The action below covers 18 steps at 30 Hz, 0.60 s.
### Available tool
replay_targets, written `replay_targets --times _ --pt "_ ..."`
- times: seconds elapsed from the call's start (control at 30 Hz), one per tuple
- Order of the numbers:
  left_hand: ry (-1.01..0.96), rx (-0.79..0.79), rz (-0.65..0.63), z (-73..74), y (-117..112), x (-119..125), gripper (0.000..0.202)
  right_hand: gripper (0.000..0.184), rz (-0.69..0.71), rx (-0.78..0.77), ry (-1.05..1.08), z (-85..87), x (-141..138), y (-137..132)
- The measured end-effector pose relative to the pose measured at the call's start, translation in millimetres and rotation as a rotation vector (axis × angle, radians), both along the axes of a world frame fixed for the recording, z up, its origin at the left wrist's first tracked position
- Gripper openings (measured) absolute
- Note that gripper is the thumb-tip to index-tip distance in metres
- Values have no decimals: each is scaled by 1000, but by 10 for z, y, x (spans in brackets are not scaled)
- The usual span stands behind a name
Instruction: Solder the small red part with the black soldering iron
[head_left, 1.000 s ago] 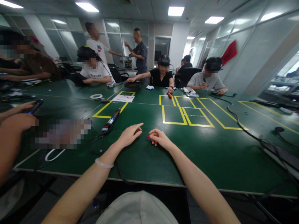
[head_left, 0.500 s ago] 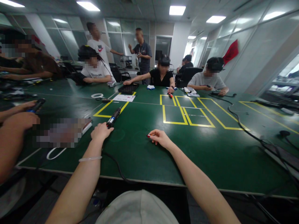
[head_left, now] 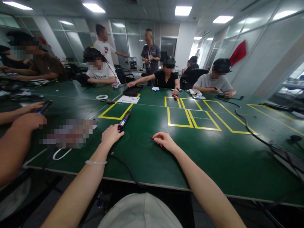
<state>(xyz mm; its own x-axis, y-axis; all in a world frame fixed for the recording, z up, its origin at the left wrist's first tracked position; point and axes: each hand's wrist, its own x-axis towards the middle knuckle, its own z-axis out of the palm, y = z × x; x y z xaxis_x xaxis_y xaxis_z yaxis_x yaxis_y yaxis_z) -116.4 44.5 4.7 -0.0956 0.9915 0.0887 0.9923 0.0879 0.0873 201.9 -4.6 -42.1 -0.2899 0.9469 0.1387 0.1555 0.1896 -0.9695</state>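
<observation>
My left hand (head_left: 111, 134) is closed around the near end of a corded black and blue hand tool (head_left: 123, 120) that lies on the green table (head_left: 213, 148), its tip pointing away from me. A black cable (head_left: 125, 166) runs from the tool back over the near table edge. My right hand (head_left: 165, 140) rests on the table a little to the right, pinching a small red object (head_left: 152, 138) between thumb and fingers. A thin bracelet (head_left: 96, 162) sits on my left wrist.
Yellow tape rectangles (head_left: 190, 115) mark the table ahead. A white sheet (head_left: 129, 99), a black tray (head_left: 133, 90) and a white ring (head_left: 101, 97) lie further back. Another person's arms (head_left: 16, 126) reach in at the left. Several people sit around the table. Cables (head_left: 247, 126) run along the right side.
My left hand moved away from my right hand, went left and closed on the corded tool, then slid it slightly right. My right hand stayed put with the red object.
</observation>
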Motion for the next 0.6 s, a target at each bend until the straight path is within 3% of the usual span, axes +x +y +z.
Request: replay_targets --times 0.33,0.6 --pt "-18 37 -279 -36 -211 547 59 25 0 68 -47 -37 -38 -2" --pt "-68 62 -524 -98 -400 967 56 11 -59 352 -192 64 -111 -91"
